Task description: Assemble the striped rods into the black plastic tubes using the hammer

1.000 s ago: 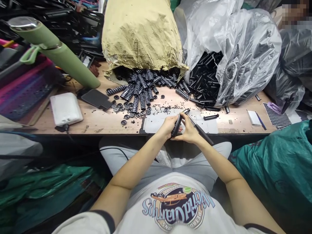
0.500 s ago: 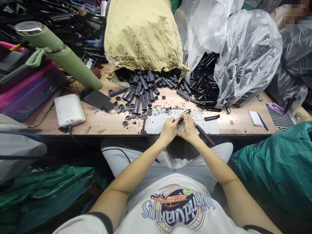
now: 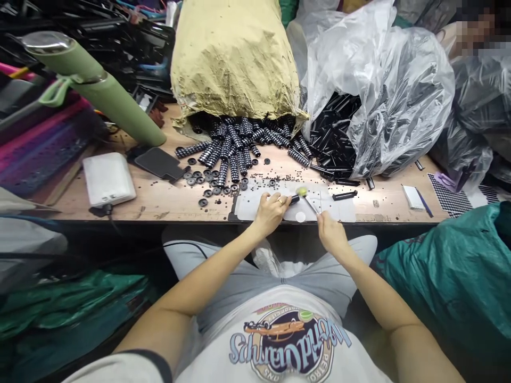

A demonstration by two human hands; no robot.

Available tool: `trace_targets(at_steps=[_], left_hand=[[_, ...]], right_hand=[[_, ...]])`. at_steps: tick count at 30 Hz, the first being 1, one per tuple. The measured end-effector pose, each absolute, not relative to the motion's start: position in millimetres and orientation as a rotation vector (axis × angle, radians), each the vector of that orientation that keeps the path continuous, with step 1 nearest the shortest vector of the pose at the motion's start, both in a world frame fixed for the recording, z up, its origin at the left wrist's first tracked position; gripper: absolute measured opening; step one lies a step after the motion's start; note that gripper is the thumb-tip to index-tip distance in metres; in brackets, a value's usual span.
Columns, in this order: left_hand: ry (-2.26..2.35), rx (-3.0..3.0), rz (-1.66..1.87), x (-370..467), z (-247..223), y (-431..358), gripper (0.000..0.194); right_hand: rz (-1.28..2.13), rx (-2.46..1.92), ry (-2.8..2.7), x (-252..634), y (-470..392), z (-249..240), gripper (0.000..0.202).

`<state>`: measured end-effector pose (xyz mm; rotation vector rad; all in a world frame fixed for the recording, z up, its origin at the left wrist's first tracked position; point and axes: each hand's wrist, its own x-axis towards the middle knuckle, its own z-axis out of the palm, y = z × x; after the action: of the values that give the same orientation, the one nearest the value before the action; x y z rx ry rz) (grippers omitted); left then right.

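Note:
On the pale sheet [image 3: 255, 211] at the front edge of the table, my left hand [image 3: 272, 208] is closed around a black tube [image 3: 294, 199], with mostly its right end showing. My right hand [image 3: 332, 233] grips a small mallet [image 3: 312, 205] with a thin metal shaft and a yellow-green head. That head is close to the tube's right end; whether they touch I cannot tell. Right of them lies another black tube [image 3: 345, 196]. Small black discs [image 3: 203, 202] and tiny rings [image 3: 259, 183] are scattered to the left and behind.
Behind, black ribbed rollers [image 3: 233, 154] spill from a yellow sack [image 3: 235, 58]. A clear plastic bag [image 3: 407, 101] holds black tubes [image 3: 335, 127]. To the left stand a green bottle [image 3: 120, 109] and a white power box [image 3: 108, 180]. A green sack [image 3: 451, 271] is at the right.
My right hand has come away from the black tube and moved right and down, now gripping the mallet. The mallet's yellow-green head is plainly in view. My left hand still holds the tube.

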<state>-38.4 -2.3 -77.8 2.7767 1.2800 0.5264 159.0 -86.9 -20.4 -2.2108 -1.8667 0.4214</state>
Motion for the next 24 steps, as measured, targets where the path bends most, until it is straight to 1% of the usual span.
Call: trace_targets(at_steps=[2, 4, 7, 8, 9, 12, 14, 17, 19, 21, 24], left_hand=[[1.328, 2.757, 0.468, -30, -78, -8, 0.042], [1.372, 2.736, 0.444, -19, -78, -15, 0.043], [1.401, 2.705, 0.446, -3, -82, -24, 0.064], [1.399, 2.699, 0.445, 0, -84, -25, 0.067], [1.389, 2.698, 0.442, 2, -86, -26, 0.067], [1.335, 2.722, 0.459, 1, -89, -21, 0.058], [1.319, 2.711, 0.460, -2, -85, -13, 0.053], [1.411, 2.603, 0.444, -4, -72, -6, 0.043], [1.410, 2.563, 0.460, -2, -64, -13, 0.041], [1.266, 2.596, 0.463, 1, -63, -30, 0.039], [1.006, 2.652, 0.330, 4, -76, -63, 0.038]], right_hand=[[0.462, -2.266, -1.926, 156, -86, -17, 0.030], [0.454, -2.177, -1.879, 151, -85, -7, 0.034], [0.442, -1.917, -1.803, 134, -87, 7, 0.042], [0.457, -1.873, -1.839, 126, -88, 8, 0.042], [0.483, -1.878, -1.915, 119, -88, 8, 0.041], [0.573, -2.058, -2.212, 105, -85, 2, 0.034], [0.556, -2.137, -2.273, 105, -82, -3, 0.032], [0.413, -2.193, -2.146, 118, -72, -5, 0.037], [0.340, -2.269, -2.044, 132, -62, -8, 0.039], [0.260, -2.340, -1.975, 150, -49, -14, 0.039], [0.036, -2.365, -1.939, 185, -32, -26, 0.027]])
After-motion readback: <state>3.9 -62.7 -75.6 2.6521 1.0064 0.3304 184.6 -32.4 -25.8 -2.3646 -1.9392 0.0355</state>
